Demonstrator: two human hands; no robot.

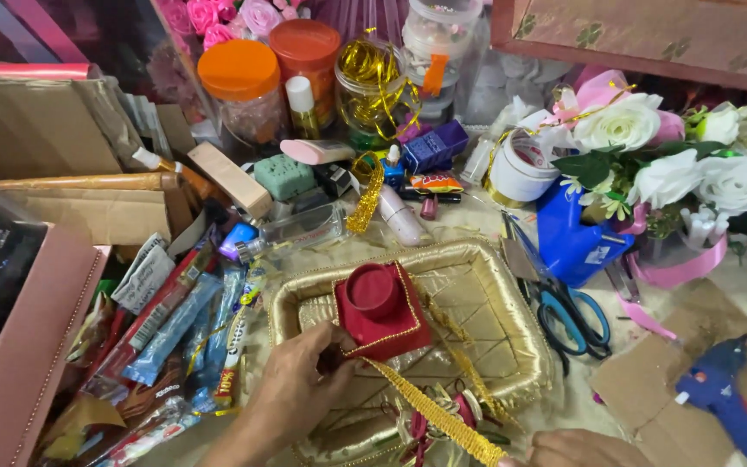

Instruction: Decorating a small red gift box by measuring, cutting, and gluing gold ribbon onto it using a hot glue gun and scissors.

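Down on a cluttered work surface strewn with wrapped sweets, jars and ribbon, the left hand (296, 393) pinches the lower corner of a red velvet stand (380, 310) trimmed in gold, which sits inside a gold satin tray (512, 346). A strip of gold braid (434, 413) runs from the stand toward the right hand (577, 448) at the bottom edge; whether that hand grips it cannot be told. Blue-handled scissors (574, 318) and a blue glue gun (724, 393) on cardboard lie to the right, below white artificial roses (676, 164).
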